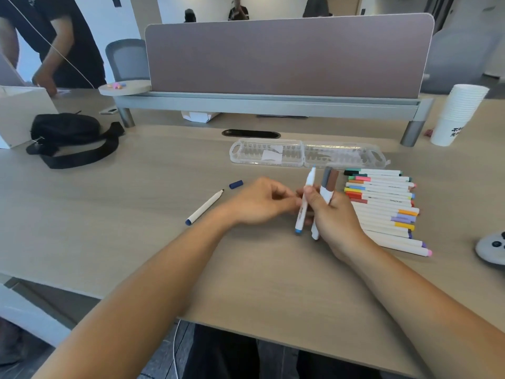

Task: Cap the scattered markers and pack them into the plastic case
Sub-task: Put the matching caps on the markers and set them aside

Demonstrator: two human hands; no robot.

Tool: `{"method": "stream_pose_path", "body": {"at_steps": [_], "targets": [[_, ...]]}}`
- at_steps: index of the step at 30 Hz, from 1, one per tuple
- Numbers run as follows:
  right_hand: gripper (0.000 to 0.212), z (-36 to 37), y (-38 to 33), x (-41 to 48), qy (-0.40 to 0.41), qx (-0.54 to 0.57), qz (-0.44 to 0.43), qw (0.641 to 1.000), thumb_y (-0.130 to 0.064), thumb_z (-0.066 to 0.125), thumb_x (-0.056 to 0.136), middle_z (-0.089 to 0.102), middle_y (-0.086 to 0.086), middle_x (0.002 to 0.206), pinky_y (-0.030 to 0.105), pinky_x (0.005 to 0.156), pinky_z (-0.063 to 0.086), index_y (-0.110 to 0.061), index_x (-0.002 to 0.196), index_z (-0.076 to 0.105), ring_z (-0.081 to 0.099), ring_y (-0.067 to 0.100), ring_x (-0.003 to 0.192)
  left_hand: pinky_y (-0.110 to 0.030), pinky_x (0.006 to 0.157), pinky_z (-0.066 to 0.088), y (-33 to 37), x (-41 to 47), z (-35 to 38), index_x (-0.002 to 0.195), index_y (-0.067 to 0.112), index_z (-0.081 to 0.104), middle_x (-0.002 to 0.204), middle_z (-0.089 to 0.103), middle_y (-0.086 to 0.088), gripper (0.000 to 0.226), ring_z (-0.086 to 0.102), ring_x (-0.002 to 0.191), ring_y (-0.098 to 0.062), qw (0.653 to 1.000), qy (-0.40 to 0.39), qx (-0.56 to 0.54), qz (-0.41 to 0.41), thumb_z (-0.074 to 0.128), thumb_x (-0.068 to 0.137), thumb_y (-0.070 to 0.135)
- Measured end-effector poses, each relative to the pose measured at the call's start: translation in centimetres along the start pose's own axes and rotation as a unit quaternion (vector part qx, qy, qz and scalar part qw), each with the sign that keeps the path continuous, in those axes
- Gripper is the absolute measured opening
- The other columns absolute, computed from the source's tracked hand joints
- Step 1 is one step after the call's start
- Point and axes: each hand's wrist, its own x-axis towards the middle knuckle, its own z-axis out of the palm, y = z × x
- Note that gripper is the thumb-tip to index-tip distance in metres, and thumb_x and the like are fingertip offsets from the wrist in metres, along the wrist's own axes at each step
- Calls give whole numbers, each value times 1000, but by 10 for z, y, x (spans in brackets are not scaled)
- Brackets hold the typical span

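My right hand grips three markers upright: an uncapped light-blue marker and two capped ones, grey and brown. My left hand has its fingertips curled against the light-blue marker's barrel; whether they hold anything is hidden. An uncapped dark-blue marker lies to the left on the desk, its loose dark-blue cap just beyond it. The clear plastic case lies open and empty behind my hands. A row of several capped markers lies to the right.
A black bag lies at the far left, a stack of paper cups at the far right and a grey controller at the right edge. A desk divider stands behind the case. A person stands at the back left.
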Motion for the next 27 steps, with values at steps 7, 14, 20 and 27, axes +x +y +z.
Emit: {"method": "stream_pose_path", "body": {"at_steps": [7, 14, 20, 27], "targets": [[24, -6, -4, 5, 23, 128, 58, 990, -27, 46, 104, 75, -1, 80, 35, 65, 52, -15, 99, 67, 70, 12, 68, -40, 105, 41, -32, 60, -13, 131, 21, 59, 136, 54, -5, 45, 45, 128, -26, 937, 68, 342, -27, 52, 89, 9], [25, -10, -5, 7, 16, 160, 89, 983, -28, 47, 104, 73, -1, 77, 33, 62, 54, -13, 107, 66, 70, 16, 62, -38, 93, 39, -59, 77, -8, 123, 24, 62, 122, 62, -6, 31, 50, 118, -28, 900, 87, 427, -23, 48, 97, 15], [24, -11, -7, 8, 12, 130, 126, 983, -30, 52, 101, 57, -2, 61, 24, 44, 33, -13, 103, 69, 45, 15, 41, -26, 86, 48, -45, 44, -12, 109, 20, 69, 98, 70, -1, 18, 61, 92, -17, 974, 167, 146, 45, 55, 97, 16], [29, -11, -14, -1, -117, 124, 166, 971, -27, 53, 98, 43, 3, 59, 25, 48, 25, -8, 110, 71, 29, 16, 42, -25, 67, 48, -34, 27, -17, 99, 6, 63, 74, 50, -5, 22, 50, 69, -16, 973, 107, -205, 24, 41, 103, 4]]}}
